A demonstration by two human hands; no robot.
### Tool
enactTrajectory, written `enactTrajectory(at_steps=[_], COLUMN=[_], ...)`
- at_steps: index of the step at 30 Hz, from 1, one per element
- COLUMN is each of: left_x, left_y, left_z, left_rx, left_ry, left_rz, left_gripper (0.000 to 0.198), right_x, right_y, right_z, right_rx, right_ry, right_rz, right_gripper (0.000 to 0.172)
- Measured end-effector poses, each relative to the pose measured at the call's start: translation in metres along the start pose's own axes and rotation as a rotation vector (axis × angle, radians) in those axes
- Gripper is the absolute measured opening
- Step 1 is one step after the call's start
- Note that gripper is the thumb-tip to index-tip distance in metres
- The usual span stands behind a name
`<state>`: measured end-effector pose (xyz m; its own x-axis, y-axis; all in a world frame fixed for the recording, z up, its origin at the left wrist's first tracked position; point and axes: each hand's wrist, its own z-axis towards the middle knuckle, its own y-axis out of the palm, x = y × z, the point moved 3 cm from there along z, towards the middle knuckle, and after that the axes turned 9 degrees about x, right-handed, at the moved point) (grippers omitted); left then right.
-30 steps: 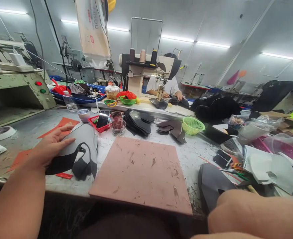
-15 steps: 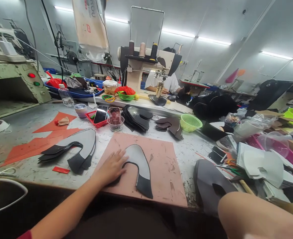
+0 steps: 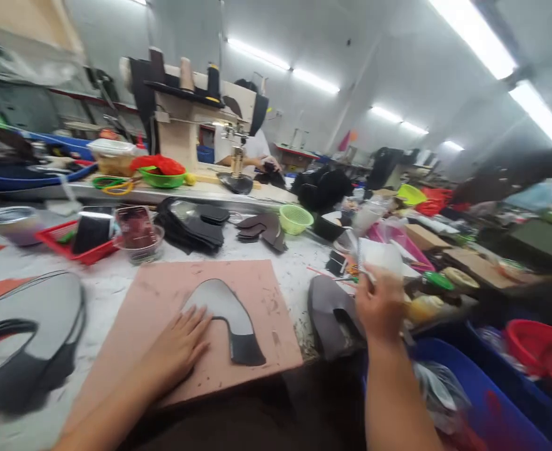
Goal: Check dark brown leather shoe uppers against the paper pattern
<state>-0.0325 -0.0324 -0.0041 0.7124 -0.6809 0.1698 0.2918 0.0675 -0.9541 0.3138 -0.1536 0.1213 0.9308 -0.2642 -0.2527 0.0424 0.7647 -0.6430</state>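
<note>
My left hand lies flat, fingers stretched, on the left part of a grey and black curved shoe upper piece. That piece rests on a pink cutting board, and my hand hides one of its ends. Over at the right, my right hand is closed, its fingers curled beside a white spiral notepad. Blur hides what is in the fingers. Just left of this hand, a stack of dark grey upper pieces sits at the table edge.
More grey and black upper pieces are stacked at left. Behind the board are a red basket, black pieces and a green basket. A sewing machine stands behind; a blue bin is at lower right.
The view has swung to the right. My right hand has come into view among the clutter at right, where only a bent arm showed before. My left hand stays on the upper piece.
</note>
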Motion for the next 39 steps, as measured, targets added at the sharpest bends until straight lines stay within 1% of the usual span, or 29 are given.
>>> enactTrajectory(at_steps=[1,2,3,5,8,11,14,19,21,23,25,28,30,32,34,35,36,37,39], left_x=[-0.004,-0.007,-0.009,-0.01,-0.004,0.003,0.009,0.014,0.015,0.016,0.017,0.019,0.022,0.025,0.028,0.029,0.03,0.031,0.028], left_y=[0.003,0.006,0.008,0.008,0.004,-0.003,-0.007,-0.012,-0.014,-0.017,-0.02,-0.026,-0.032,-0.041,-0.054,-0.061,-0.068,-0.074,-0.083], left_z=[0.003,0.005,0.007,0.008,0.005,-0.004,-0.012,-0.018,-0.018,-0.017,-0.016,-0.013,-0.009,-0.003,0.003,0.006,0.008,0.01,0.013], left_rx=[-0.01,-0.024,-0.041,-0.077,-0.123,-0.157,-0.169,-0.173,-0.189,-0.211,-0.232,-0.273,-0.297,-0.272,-0.196,-0.164,-0.149,-0.149,-0.156], left_ry=[0.01,0.017,0.021,0.017,-0.013,-0.023,-0.011,-0.035,-0.051,-0.07,-0.085,-0.102,-0.143,-0.198,-0.235,-0.235,-0.232,-0.232,-0.289], left_rz=[0.007,0.016,0.026,0.045,0.052,0.034,0.022,-0.016,-0.032,-0.046,-0.067,-0.132,-0.205,-0.32,-0.527,-0.673,-0.835,-0.996,-1.259], left_gripper=[0.052,0.053,0.054,0.056,0.058,0.059,0.057,0.056,0.056,0.056,0.058,0.07,0.077,0.082,0.09,0.091,0.088,0.081,0.063], right_x=[0.019,0.038,0.054,0.073,0.077,0.071,0.066,0.045,0.034,0.021,0.002,-0.044,-0.08,-0.114,-0.137,-0.144,-0.149,-0.152,-0.154], right_y=[0.022,0.042,0.06,0.083,0.098,0.103,0.103,0.086,0.08,0.077,0.077,0.07,0.054,0.032,0.011,0.004,0.003,0.006,0.026], right_z=[0.004,0.004,0.0,-0.012,-0.031,-0.04,-0.043,-0.038,-0.032,-0.027,-0.026,-0.035,-0.041,-0.043,-0.038,-0.033,-0.027,-0.022,-0.016], right_rx=[-0.105,-0.244,-0.41,-0.508,-0.516,-0.529,-0.521,-0.409,-0.392,-0.448,-0.583,-0.821,-0.939,-1.009,-1.056,-1.065,-1.061,-1.041,-0.977], right_ry=[0.078,0.178,0.208,0.236,0.237,0.245,0.222,0.119,0.071,0.038,0.011,-0.09,-0.184,-0.293,-0.334,-0.307,-0.243,-0.152,0.083], right_rz=[-0.114,-0.232,-0.288,-0.333,-0.348,-0.353,-0.414,-0.586,-0.634,-0.648,-0.605,-0.41,-0.19,0.132,0.477,0.642,0.793,0.934,1.18], right_gripper=[0.039,0.04,0.04,0.04,0.041,0.039,0.035,0.026,0.024,0.027,0.029,0.024,0.019,0.016,0.01,0.009,0.01,0.013,0.021])
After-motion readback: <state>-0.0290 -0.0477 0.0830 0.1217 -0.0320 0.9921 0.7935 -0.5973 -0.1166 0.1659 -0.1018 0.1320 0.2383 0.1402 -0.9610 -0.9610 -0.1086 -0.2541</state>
